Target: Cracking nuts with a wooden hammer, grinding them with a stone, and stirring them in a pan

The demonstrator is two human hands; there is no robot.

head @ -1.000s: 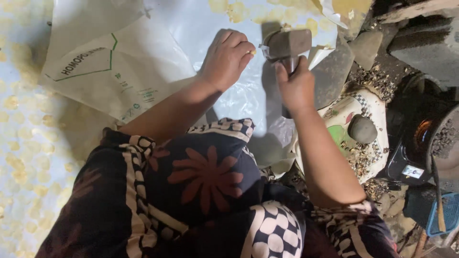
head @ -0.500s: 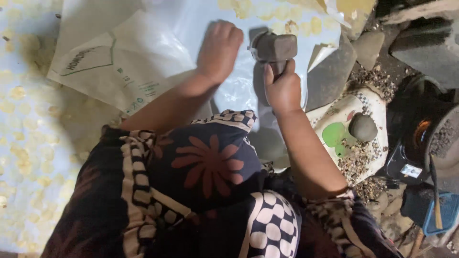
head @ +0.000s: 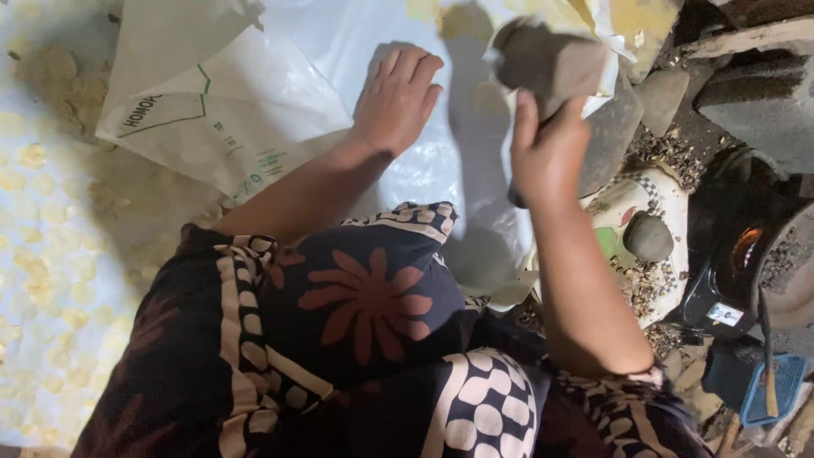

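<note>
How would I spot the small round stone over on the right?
Find the raised right hand gripping a blurred grey block. Just below and right lies a white patterned sack. The round stone sits on it, smooth, dark grey, alone among loose gravel.

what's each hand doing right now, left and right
left hand: open, palm flat on the white plastic sheet, holding nothing
right hand: closed around a grey stone mallet, raised

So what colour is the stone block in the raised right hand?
Dull grey-brown stone block, right hand gripping it; head view.

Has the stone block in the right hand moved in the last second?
Yes. The stone block has risen off the white plastic sheet, lifted by the right hand.
</note>
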